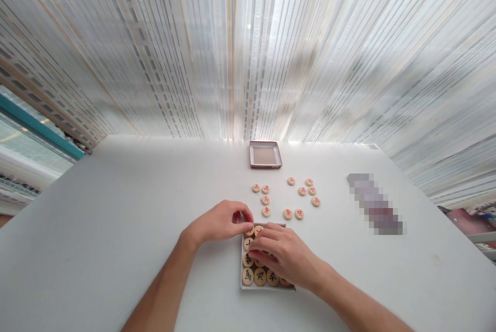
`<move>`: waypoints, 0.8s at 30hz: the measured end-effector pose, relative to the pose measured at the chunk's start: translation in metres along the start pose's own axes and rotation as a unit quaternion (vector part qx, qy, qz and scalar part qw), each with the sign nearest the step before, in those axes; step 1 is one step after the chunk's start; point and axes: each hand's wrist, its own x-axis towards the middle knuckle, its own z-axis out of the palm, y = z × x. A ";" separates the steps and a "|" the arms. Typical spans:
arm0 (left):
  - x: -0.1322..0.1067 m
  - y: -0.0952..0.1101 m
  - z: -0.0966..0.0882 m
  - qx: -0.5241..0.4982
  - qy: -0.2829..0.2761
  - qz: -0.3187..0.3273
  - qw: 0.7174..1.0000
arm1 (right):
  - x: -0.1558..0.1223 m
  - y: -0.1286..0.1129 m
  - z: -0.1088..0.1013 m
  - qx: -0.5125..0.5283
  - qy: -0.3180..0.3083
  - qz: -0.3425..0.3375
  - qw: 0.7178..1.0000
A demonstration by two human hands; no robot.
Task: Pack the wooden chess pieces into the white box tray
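Observation:
A small open box [242, 286] near the table's front holds round wooden chess pieces [253, 276] with red and black characters. My left hand [219, 221] rests at the box's far left corner, fingers curled and pinching at a piece there. My right hand [281, 257] lies over the box's right half, fingers bent down onto the pieces and covering several. Beyond the box, several loose red-marked pieces [287, 214] lie scattered on the white table [135, 208].
The box's lid [265, 155] lies upturned at the table's far edge. A blurred rectangular patch [374, 203] lies on the right. Striped curtains hang behind the table. Red furniture [470, 221] shows off the right edge.

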 end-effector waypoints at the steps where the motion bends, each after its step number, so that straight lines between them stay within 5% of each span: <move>1: 0.000 0.000 0.000 0.001 0.000 0.000 1.000 | 0.000 0.000 0.000 0.008 0.001 0.000 1.000; 24: 0.000 0.001 0.000 0.019 -0.007 -0.009 1.000 | -0.005 0.005 0.009 -0.011 0.011 0.026 1.000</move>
